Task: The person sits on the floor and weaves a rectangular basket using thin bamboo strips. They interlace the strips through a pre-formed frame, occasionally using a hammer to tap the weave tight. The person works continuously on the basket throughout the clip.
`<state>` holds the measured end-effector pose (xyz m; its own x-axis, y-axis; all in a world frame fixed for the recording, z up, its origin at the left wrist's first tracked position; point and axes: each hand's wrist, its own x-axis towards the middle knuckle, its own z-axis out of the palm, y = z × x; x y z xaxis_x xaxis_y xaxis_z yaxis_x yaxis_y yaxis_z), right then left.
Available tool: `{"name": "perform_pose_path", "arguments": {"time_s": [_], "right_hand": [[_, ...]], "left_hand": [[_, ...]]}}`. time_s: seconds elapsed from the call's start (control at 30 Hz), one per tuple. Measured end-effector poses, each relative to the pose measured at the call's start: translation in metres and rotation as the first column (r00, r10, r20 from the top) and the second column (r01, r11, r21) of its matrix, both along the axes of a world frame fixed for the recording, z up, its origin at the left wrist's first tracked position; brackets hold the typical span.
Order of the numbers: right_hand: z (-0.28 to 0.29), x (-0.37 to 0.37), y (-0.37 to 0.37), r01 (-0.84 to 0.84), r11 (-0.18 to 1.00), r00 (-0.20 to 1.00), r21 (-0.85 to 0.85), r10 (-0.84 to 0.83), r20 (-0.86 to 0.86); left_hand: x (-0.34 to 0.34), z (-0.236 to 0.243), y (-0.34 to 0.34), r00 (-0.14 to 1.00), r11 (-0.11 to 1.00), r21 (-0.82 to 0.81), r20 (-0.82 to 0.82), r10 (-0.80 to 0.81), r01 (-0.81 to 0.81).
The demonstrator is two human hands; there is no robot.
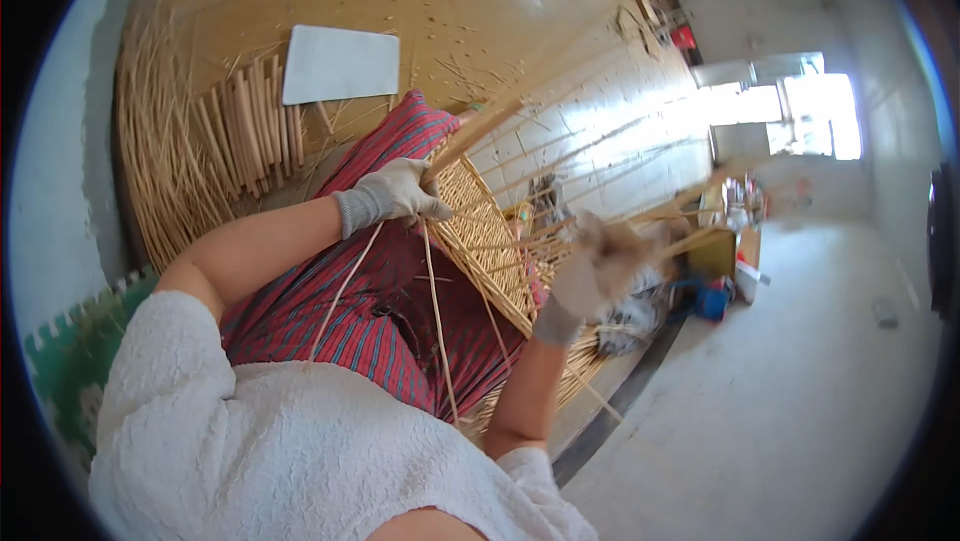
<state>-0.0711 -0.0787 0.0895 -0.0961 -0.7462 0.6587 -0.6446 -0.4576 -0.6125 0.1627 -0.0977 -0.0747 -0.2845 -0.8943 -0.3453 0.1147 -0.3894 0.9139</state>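
Just over my lap, my left hand (pixel 402 191) looks clamped on the thick stick (pixel 480 133) at the edge of the wicker (pixel 482 233), gloved fingers curled round its near end. Out to the right, my right hand (pixel 590 276) is all blur among the pale rods (pixel 682 202); fingers together or apart, I cannot tell. Between the two sits the wicker, tilted against the red cloth (pixel 340 336). Weaving seems to be the step in hand; the next move, I'd judge, calls for a steady left and a rod drawn snug. Thin strands (pixel 437 313) trail near me across the cloth. Far left, cut sticks (pixel 247 126) and long canes (pixel 150 146), a white board (pixel 340 63) at their right!
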Motion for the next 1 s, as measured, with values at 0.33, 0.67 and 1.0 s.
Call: {"name": "perform_pose_path", "arguments": {"time_s": [0.33, 0.67, 1.0], "right_hand": [[-0.047, 0.081, -0.085, -0.158, 0.848, 0.976, 0.506, 0.212, -0.051], [-0.041, 0.094, -0.121, -0.296, 0.591, 0.954, 0.751, 0.229, 0.195], [-0.047, 0.061, -0.011, -0.177, 0.968, 0.950, 0.178, 0.215, -0.227]], "left_hand": [[-0.011, -0.014, 0.028, 0.752, 0.776, -0.603, 0.421, 0.507, -0.185], [-0.039, -0.004, 0.021, 0.601, 0.506, -0.626, 0.763, 0.240, 0.593], [-0.031, -0.002, 0.015, 0.600, 0.517, -0.546, 0.796, 0.076, 0.660]]}}
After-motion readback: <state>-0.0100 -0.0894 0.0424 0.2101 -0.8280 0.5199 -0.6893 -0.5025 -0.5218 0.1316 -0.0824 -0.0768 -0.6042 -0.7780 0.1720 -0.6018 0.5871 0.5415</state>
